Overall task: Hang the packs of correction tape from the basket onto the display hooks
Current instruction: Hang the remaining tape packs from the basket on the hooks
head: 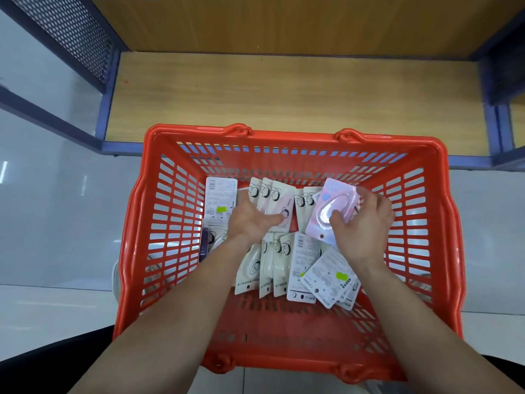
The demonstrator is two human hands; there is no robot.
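The pink pack (pixel 331 211) of correction tape is lifted a little above the others, near the far right corner of the red basket (pixel 284 136). The right hand (pixel 360 223) grips it, with the thumb on the clear blister and the other fingers curled behind its right edge.

A pale pack (pixel 279 203) lies in the far row near the middle. The left hand (pixel 250 223) holds it: the thumb lies on its front, and the fingers go behind its left edge, where they are hidden.

Many more packs (pixel 272 268) lie on the basket bottom in two loose rows, overlapping each other. One pack, back side up and with a green sticker (pixel 342 276), lies under the right wrist. Another such pack (pixel 220 200) leans at the far left corner. The near part of the bottom is bare.

The basket walls are high around both hands, and the top is open. The far rim of the basket is just beside the blue frame (pixel 122 145) of a low wooden shelf (pixel 284 92). Pale floor tiles (pixel 56 194) are on the left.
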